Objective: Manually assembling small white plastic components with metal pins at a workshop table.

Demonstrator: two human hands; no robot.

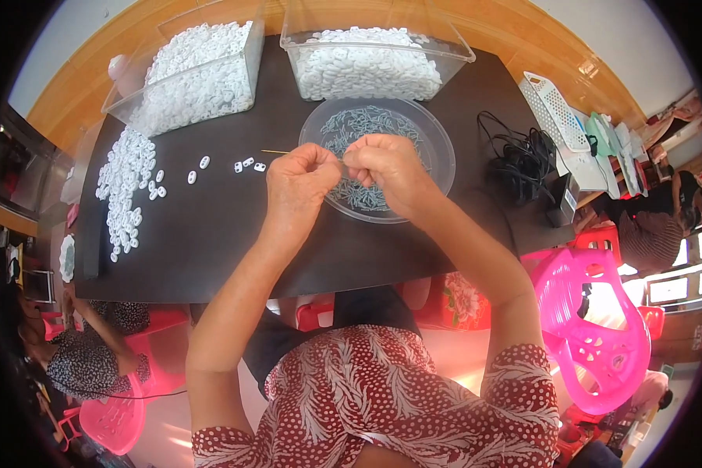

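Note:
My left hand (303, 175) is closed in a pinch, and a thin brass-coloured rod (274, 151) sticks out of it to the left. Right beside it, my right hand (388, 168) has its fingertips pressed together, with whatever they hold hidden. Both hands are over a clear round tub (445, 168) with many small grey-blue pin-like pieces (366, 119) in it. Left of my left hand lie a few small white oval pieces (249, 162), each with two dark spots.
Two clear bins, one at the back left (255, 74) and one at the back centre (456, 53), hold white pieces. A loose white pile (125, 183) lies at left. Black cables (515, 152) and a white perforated basket (555, 109) are at right. A pink chair (632, 343) stands beside me; other people sit nearby.

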